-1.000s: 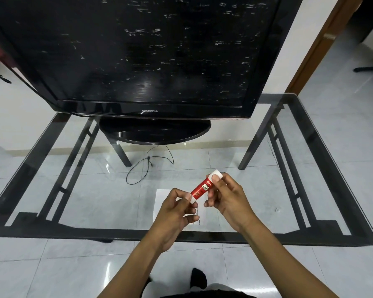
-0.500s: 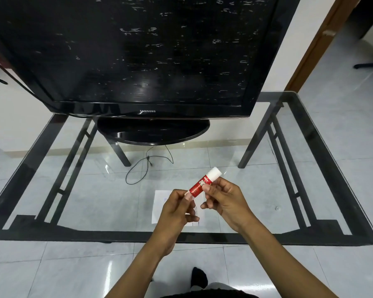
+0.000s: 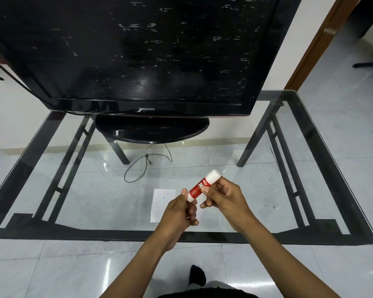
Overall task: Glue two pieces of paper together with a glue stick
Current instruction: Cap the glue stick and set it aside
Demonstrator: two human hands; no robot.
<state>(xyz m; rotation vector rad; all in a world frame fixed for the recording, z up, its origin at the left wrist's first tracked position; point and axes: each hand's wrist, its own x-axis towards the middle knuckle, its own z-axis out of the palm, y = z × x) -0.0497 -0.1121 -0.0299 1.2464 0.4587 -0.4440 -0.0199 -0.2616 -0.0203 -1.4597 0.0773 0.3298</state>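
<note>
A red glue stick (image 3: 200,186) with white ends is held tilted above the glass table, its white cap pointing up and to the right. My left hand (image 3: 179,214) pinches its lower white end. My right hand (image 3: 225,200) grips the upper red part just below the cap. White paper (image 3: 160,204) lies flat on the glass under my hands; my left hand covers its right part, so I cannot tell whether it is one sheet or two.
The glass table (image 3: 310,207) has a black frame along its edges. A large black television (image 3: 142,52) on an oval stand (image 3: 152,130) fills the back. A thin black cable (image 3: 146,162) lies on the floor below the glass.
Both hands have lifted the glue stick a little higher and further from me. More of the paper's left part shows now.
</note>
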